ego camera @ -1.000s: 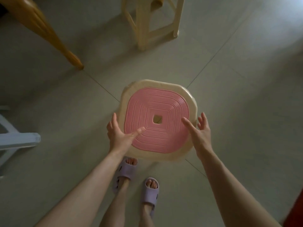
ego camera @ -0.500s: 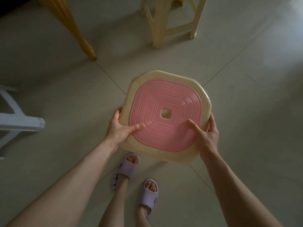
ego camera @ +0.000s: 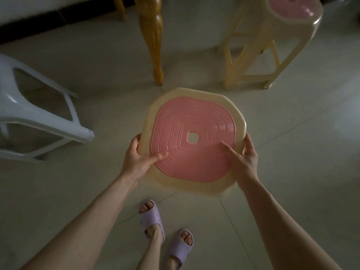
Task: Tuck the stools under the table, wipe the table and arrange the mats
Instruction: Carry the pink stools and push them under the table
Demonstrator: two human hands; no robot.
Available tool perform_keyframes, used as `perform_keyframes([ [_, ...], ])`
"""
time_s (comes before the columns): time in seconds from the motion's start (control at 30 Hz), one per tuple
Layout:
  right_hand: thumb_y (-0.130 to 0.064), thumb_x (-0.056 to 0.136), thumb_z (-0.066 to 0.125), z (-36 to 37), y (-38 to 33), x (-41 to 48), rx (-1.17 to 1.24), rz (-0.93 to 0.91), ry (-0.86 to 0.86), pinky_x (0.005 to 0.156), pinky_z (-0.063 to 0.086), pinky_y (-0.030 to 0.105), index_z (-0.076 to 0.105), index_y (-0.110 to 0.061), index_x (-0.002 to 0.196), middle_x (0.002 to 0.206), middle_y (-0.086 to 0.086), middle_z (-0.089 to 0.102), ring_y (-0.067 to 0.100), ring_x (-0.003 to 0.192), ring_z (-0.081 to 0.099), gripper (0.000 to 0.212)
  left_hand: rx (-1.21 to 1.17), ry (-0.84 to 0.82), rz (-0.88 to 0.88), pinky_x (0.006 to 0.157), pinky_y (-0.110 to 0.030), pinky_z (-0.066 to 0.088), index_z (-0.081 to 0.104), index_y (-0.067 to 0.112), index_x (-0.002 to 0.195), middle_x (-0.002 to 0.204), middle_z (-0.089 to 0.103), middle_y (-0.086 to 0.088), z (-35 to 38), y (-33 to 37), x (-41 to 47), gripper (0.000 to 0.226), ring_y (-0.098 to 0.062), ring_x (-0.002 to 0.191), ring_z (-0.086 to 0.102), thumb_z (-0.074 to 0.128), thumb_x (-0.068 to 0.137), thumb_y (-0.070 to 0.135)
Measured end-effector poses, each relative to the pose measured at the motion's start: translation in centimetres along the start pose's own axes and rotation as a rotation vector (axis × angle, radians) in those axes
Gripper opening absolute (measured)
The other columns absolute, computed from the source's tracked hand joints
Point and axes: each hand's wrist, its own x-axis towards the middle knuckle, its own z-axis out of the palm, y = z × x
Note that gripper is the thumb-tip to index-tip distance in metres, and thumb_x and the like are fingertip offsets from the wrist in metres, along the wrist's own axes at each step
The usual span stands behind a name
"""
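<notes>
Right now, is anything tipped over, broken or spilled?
Nothing stands out. The left hand and right hand grip the pink-topped stool by its rim; the second stool stands on its legs, and the floor shows no spill.

The left hand (ego camera: 136, 160) and right hand (ego camera: 245, 162), open a second ago, now grip the stool (ego camera: 194, 137), nearer the table leg (ego camera: 153, 36).
</notes>
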Motion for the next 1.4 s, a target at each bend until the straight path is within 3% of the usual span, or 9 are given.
perform_keyframes([
  [0.07, -0.028, 0.070, 0.081, 3.1, -1.8, 0.5, -0.035, -0.015, -0.042, 0.087, 0.055, 0.038, 0.050, -0.038, 0.133, 0.106, -0.011, 0.066, 0.009, 0.094, 0.064, 0.072, -0.032, 0.042, -0.005, 0.072, -0.012, 0.052, 0.042, 0.016, 0.135, 0.108, 0.063, 0.010, -2.7, 0.6, 0.9, 0.089, 0.004, 0.089, 0.062, 0.088, 0.059, 0.016],
  [0.27, -0.030, 0.069, 0.083, 12.7, -6.0, 1.9, -0.122, -0.071, -0.139, 0.090, 0.054, 0.038, 0.051, -0.036, 0.132, 0.106, -0.010, 0.067, 0.009, 0.094, 0.064, 0.071, -0.107, 0.157, -0.050, 0.089, -0.031, 0.052, 0.041, 0.016, 0.138, 0.115, 0.064, 0.002, -10.9, 1.6, 4.2, 0.099, -0.007, 0.097, 0.063, 0.089, 0.052, 0.022],
  [0.37, -0.032, 0.068, 0.084, 17.3, -7.2, 3.0, -0.151, -0.090, -0.194, 0.092, 0.053, 0.039, 0.050, -0.035, 0.133, 0.109, -0.009, 0.067, 0.012, 0.097, 0.064, 0.073, -0.139, 0.220, -0.062, 0.080, -0.024, 0.053, 0.042, 0.020, 0.137, 0.110, 0.064, 0.008, -14.2, 1.6, 5.7, 0.102, -0.005, 0.094, 0.063, 0.089, 0.047, 0.029],
  [0.5, -0.034, 0.068, 0.084, 21.7, -8.4, 4.2, -0.205, -0.120, -0.244, 0.090, 0.053, 0.041, 0.050, -0.037, 0.133, 0.108, -0.010, 0.067, 0.013, 0.098, 0.064, 0.074, -0.190, 0.281, -0.065, 0.066, -0.012, 0.051, 0.042, 0.022, 0.135, 0.107, 0.061, 0.013, -17.0, 1.8, 7.2, 0.090, 0.001, 0.091, 0.061, 0.088, 0.058, 0.019],
  [0.7, -0.037, 0.066, 0.084, 28.0, -11.1, 6.7, -0.287, -0.123, -0.315, 0.092, 0.052, 0.038, 0.049, -0.040, 0.133, 0.108, -0.014, 0.065, 0.011, 0.098, 0.061, 0.076, -0.235, 0.370, -0.123, 0.071, -0.022, 0.054, 0.042, 0.021, 0.136, 0.113, 0.061, 0.007, -20.2, 2.0, 10.4, 0.093, -0.008, 0.095, 0.063, 0.089, 0.057, 0.018],
  [0.83, -0.042, 0.064, 0.084, 31.5, -12.2, 8.9, -0.342, -0.139, -0.364, 0.093, 0.051, 0.041, 0.048, -0.042, 0.134, 0.111, -0.013, 0.064, 0.014, 0.102, 0.060, 0.079, -0.223, 0.435, -0.141, 0.063, -0.013, 0.050, 0.044, 0.024, 0.132, 0.109, 0.059, 0.010, -21.1, 2.4, 12.8, 0.088, -0.005, 0.089, 0.061, 0.089, 0.056, 0.023],
  [0.97, -0.045, 0.064, 0.083, 34.6, -12.8, 11.2, -0.399, -0.169, -0.401, 0.093, 0.051, 0.043, 0.048, -0.041, 0.133, 0.114, -0.013, 0.064, 0.016, 0.104, 0.060, 0.078, -0.301, 0.439, -0.162, 0.076, -0.028, 0.056, 0.042, 0.023, 0.138, 0.115, 0.063, 0.006, -22.1, 2.0, 14.9, 0.106, -0.010, 0.096, 0.065, 0.090, 0.044, 0.035],
  [1.23, -0.061, 0.050, 0.081, 39.8, -13.5, 15.4, -0.444, -0.202, -0.408, 0.092, 0.052, 0.043, 0.050, -0.041, 0.131, 0.116, -0.013, 0.065, 0.015, 0.105, 0.062, 0.089, -0.390, 0.437, -0.166, 0.070, -0.020, 0.055, 0.044, 0.025, 0.132, 0.109, 0.065, 0.006, -23.9, 1.3, 20.5, 0.093, -0.005, 0.092, 0.065, 0.091, 0.051, 0.023],
  [1.4, -0.053, 0.057, 0.083, 42.9, -13.7, 17.5, -0.464, -0.239, -0.394, 0.093, 0.051, 0.042, 0.050, -0.040, 0.131, 0.117, -0.013, 0.064, 0.015, 0.106, 0.061, 0.083, -0.376, 0.462, -0.124, 0.062, -0.013, 0.051, 0.048, 0.021, 0.131, 0.100, 0.064, 0.012, -25.0, 1.1, 24.2, 0.091, 0.001, 0.085, 0.062, 0.090, 0.051, 0.020],
])
